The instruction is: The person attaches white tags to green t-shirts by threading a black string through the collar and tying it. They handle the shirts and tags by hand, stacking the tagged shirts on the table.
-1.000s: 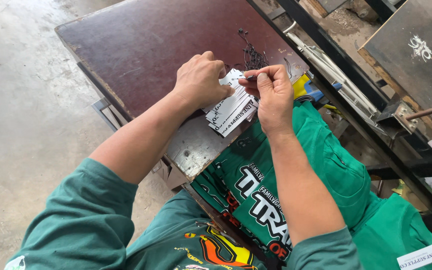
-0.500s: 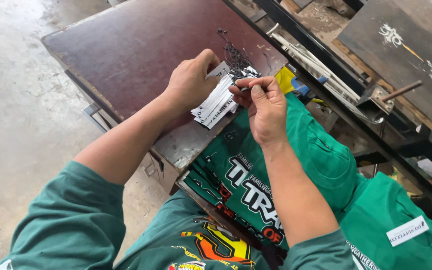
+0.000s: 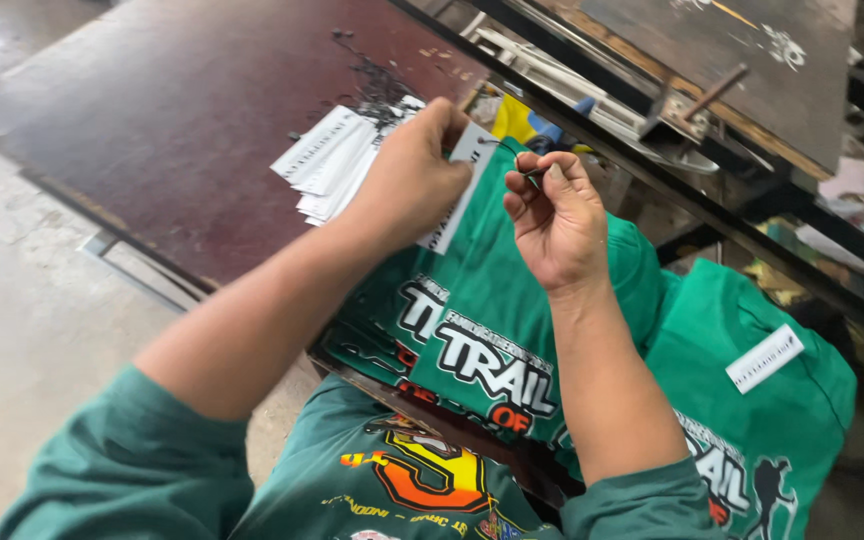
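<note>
Left hand (image 3: 414,170) grips a white printed tag (image 3: 457,190) over the green shirt (image 3: 492,290); right hand (image 3: 552,215) fingers pinch a thin black thread (image 3: 508,150).

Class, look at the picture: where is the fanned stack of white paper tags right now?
The white paper tags lie on the dark brown board, upper middle of the head view, just left of the left hand.

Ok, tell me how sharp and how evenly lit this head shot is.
Head view: soft, even daylight with no hard shadows; a pale sheen on the dark brown table; the left hand and right hand are fairly sharp, while the white tags are too soft to read.
</note>
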